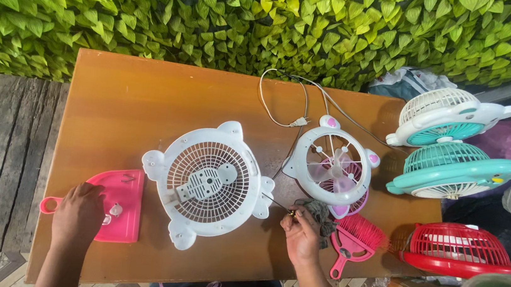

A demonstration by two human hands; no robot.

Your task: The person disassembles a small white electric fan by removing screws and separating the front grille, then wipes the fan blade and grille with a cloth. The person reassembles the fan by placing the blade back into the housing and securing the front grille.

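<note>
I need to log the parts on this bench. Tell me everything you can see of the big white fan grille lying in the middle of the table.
The white fan grille is round, looks like plastic, and lies flat on the wooden table. It has radial slots, rounded ear-like tabs around its rim and a grey slotted hub plate at the centre. The pink dustpan lies just to its left, under the left hand. A thin tool held by the right hand points to its right edge.

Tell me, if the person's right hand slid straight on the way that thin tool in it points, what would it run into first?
Most likely the white fan grille. The right hand holds a thin tool aimed up-left, its tip almost at the grille's rim, though height is hard to judge.
</note>
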